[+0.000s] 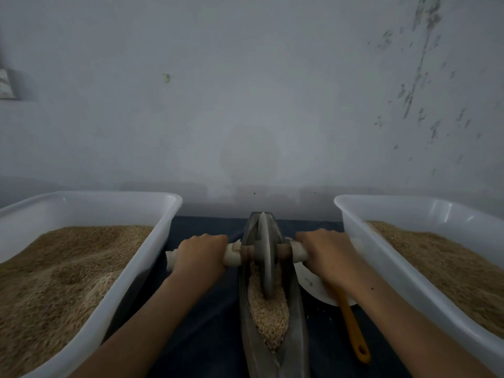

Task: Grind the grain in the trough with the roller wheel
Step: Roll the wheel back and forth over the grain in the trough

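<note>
A narrow boat-shaped metal trough (296, 334) runs away from me along the middle of the table. Pale grain (268, 315) fills its near half. A grey roller wheel (266, 255) stands upright in the trough, its lower edge sunk in the grain. A wooden axle passes through the wheel, with white-wrapped handles on both ends. My left hand (201, 253) grips the left handle. My right hand (326, 253) grips the right handle. Both forearms reach in from the bottom of the view.
Two large white plastic tubs of brown grain flank the trough, one at the left (152, 257) and one at the right (362, 241). A white plate (313, 287) and an orange-handled utensil (353, 331) lie right of the trough. A dark cloth (207, 323) covers the table; a wall stands behind.
</note>
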Tool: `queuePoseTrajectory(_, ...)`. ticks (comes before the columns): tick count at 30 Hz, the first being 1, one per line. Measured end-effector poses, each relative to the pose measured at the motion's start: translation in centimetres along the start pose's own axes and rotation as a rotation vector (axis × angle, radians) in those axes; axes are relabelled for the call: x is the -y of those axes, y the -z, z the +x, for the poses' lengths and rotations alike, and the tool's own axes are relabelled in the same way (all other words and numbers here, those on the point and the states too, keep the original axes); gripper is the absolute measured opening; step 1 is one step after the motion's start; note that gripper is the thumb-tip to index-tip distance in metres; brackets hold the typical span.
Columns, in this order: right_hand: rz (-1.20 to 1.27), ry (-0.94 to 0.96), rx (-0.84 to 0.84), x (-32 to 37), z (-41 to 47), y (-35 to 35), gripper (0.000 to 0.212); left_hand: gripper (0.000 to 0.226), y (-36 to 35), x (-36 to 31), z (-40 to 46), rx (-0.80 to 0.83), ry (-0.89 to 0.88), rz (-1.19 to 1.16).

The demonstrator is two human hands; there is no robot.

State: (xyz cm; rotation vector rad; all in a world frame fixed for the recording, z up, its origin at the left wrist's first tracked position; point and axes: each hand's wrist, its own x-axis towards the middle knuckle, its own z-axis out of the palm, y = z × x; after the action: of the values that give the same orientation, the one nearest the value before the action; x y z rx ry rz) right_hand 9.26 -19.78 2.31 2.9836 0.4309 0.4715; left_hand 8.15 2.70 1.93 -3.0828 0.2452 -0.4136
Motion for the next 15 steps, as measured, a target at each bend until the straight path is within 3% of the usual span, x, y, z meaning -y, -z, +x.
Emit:
queuePoseTrajectory(5, -0.017, 0.028, 0.117, 0.0, -0.2, 0.9, 0.005, 0.021, 0.3, 0.3, 0.0, 0.138, -0.005, 0.012)
queuePoseTrajectory(9, 0.004, 0.034, 0.329, -0.1, -0.3, 2.0, 0.021, 0.031, 1.0, 0.5, -0.1, 0.242, -0.033, 0.005)
queuePoseTrajectory(12, 0.052, 0.025, 0.425, -0.2, -0.3, 2.2, 0.032, 0.03, 1.2, 0.3, -0.3, 0.236, -0.041, 0.04)
queuePoseTrajectory(15, 0.077, 0.006, 0.415, -0.4, -0.2, 1.7, 0.029, 0.024, 1.1, 0.0, -0.3, 0.156, -0.033, 0.071)
